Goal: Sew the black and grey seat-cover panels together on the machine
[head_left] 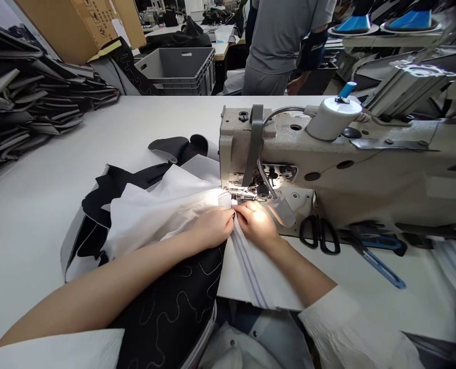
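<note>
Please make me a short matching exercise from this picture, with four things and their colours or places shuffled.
1. scissors
2. crate
3. striped strip
4. stitched fabric

A. black with pale wavy lines
B. grey, in the background
C. two looped black handles
D. white with bluish lengthwise lines

Pairs: 1-C, 2-B, 3-D, 4-A

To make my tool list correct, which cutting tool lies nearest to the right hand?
The black-handled scissors; the blue-handled tool lies farther right.
</note>
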A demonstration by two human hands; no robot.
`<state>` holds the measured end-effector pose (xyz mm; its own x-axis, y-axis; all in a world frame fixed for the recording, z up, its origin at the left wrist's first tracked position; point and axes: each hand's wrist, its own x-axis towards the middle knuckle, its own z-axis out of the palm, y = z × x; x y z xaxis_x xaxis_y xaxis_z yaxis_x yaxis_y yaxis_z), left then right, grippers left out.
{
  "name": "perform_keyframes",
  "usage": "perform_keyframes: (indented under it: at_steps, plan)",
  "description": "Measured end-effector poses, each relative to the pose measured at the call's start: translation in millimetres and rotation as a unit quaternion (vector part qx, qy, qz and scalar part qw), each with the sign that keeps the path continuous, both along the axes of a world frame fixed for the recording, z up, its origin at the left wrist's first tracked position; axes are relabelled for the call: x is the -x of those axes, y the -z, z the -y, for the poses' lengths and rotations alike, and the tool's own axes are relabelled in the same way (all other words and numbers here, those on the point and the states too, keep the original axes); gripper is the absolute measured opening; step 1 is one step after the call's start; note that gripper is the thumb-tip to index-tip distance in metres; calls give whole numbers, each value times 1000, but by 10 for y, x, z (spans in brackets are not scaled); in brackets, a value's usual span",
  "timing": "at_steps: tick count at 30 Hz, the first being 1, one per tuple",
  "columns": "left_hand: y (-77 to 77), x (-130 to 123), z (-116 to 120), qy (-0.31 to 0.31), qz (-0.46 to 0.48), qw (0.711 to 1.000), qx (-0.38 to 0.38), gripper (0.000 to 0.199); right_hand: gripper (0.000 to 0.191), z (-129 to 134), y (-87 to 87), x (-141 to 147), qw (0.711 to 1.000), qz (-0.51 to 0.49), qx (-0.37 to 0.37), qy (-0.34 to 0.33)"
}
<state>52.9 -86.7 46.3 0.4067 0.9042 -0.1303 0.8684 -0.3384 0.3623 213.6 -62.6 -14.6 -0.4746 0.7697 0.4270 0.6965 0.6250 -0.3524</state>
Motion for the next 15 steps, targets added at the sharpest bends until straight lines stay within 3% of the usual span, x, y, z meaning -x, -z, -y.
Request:
perform_keyframes:
  at_steps: [5, 9, 12, 15]
  plan:
    - [31, -42, -140, 3, 10, 999, -32, 25, 31, -29, -6, -26, 1000, -9, -23, -7]
    - [-36, -90, -196, 0, -26, 999, -35, 27, 28, 18, -101, -116, 991, -122, -23, -51]
    - [-295, 29, -42, 29, -88, 995, -45, 29, 25, 137, -209, -185, 965, -215, -54, -138]
    - [-760, 320, 316, 33, -163, 986, 9, 47, 18, 297, -290, -96, 933, -199, -93, -286]
